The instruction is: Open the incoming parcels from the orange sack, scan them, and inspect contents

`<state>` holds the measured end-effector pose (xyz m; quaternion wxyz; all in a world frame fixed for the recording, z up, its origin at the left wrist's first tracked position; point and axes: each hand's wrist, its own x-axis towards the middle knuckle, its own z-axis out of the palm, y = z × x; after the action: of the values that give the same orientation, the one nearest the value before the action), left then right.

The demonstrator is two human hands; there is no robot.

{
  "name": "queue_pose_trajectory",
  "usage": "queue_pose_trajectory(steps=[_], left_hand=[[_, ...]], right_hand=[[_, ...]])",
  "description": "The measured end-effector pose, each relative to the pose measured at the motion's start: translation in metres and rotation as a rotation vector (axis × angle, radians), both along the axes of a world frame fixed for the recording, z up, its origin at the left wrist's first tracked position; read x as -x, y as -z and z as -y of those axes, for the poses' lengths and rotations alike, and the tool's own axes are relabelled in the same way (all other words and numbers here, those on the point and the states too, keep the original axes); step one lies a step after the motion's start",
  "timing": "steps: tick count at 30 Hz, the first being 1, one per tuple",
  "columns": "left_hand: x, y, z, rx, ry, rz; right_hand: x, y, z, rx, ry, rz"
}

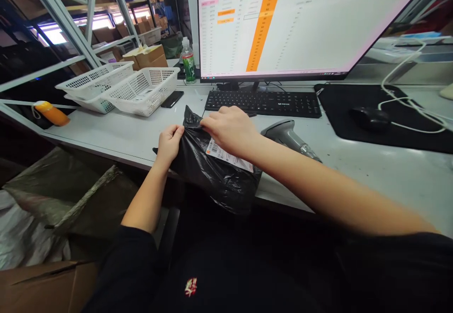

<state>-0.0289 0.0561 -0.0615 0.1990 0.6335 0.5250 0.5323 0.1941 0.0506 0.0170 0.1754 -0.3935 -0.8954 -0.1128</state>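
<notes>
A black plastic mailing bag [215,176] hangs over the near edge of the desk, its upper end pulled taut between my hands. My left hand [170,144] is closed on the bag's left upper edge, thumb pressed against the fingers. Close by, my right hand [231,129] pinches the top of the bag with curled fingers. A white shipping label [226,156] with a barcode is stuck on the bag, partly covered by my right hand and wrist. Just right of that hand lies a grey barcode scanner [288,136]. What the bag contains is hidden.
Behind my hands are a black keyboard [262,103] and a large monitor [300,25]. White baskets [141,91], a phone [172,99] and a green-labelled bottle [188,63] stand left. A mouse [370,119] and white cable rest on a black mat [343,110] at right.
</notes>
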Motion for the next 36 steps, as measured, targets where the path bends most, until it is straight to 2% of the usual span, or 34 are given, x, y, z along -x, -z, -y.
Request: queue_pose_trajectory(steps=[5, 8, 11, 13, 15, 17, 20, 23, 26, 27, 28, 30, 32, 33, 36], left_hand=[[-0.012, -0.008, 0.002, -0.079, -0.036, -0.088], [-0.016, -0.011, 0.011, -0.181, -0.068, -0.146], [-0.005, -0.011, 0.025, -0.275, -0.097, -0.140], [0.010, -0.009, 0.031, -0.303, -0.174, -0.088], [0.025, -0.007, 0.032, -0.278, -0.234, -0.037], [0.033, -0.006, 0.027, -0.189, -0.225, -0.013], [0.031, -0.006, 0.018, -0.040, -0.185, -0.024], [0.022, -0.011, 0.014, -0.006, -0.189, -0.054], [0.020, -0.016, 0.015, 0.001, -0.175, -0.080], [0.021, -0.018, 0.016, 0.006, -0.164, -0.087], [0.022, -0.020, 0.018, 0.008, -0.148, -0.090], [0.023, -0.023, 0.020, -0.008, -0.104, -0.097], [0.022, -0.026, 0.023, -0.044, -0.065, -0.131], [0.021, -0.027, 0.025, -0.062, -0.051, -0.157], [0.023, -0.028, 0.027, -0.093, 0.000, -0.244]], right_hand=[[0.015, -0.010, 0.018, -0.078, -0.017, 0.241], [0.018, -0.015, 0.010, -0.162, -0.093, 0.266], [-0.016, -0.027, -0.022, -0.243, 0.007, 0.287], [-0.058, -0.031, -0.050, -0.284, 0.206, 0.298], [-0.103, -0.024, -0.075, -0.285, 0.316, 0.262], [-0.136, -0.006, -0.094, -0.174, 0.377, 0.137], [-0.150, 0.032, -0.114, 0.036, 0.384, 0.024], [-0.127, 0.051, -0.118, 0.113, 0.289, 0.001], [-0.076, 0.041, -0.098, 0.102, 0.134, -0.042], [-0.056, 0.034, -0.086, 0.090, 0.046, -0.057], [-0.035, 0.027, -0.072, 0.057, -0.095, -0.120], [0.002, 0.017, -0.043, 0.069, -0.372, -0.109], [0.030, 0.012, -0.023, 0.100, -0.432, -0.041], [0.039, 0.012, -0.017, 0.116, -0.413, 0.004], [0.050, 0.016, -0.012, 0.117, -0.368, 0.103]])
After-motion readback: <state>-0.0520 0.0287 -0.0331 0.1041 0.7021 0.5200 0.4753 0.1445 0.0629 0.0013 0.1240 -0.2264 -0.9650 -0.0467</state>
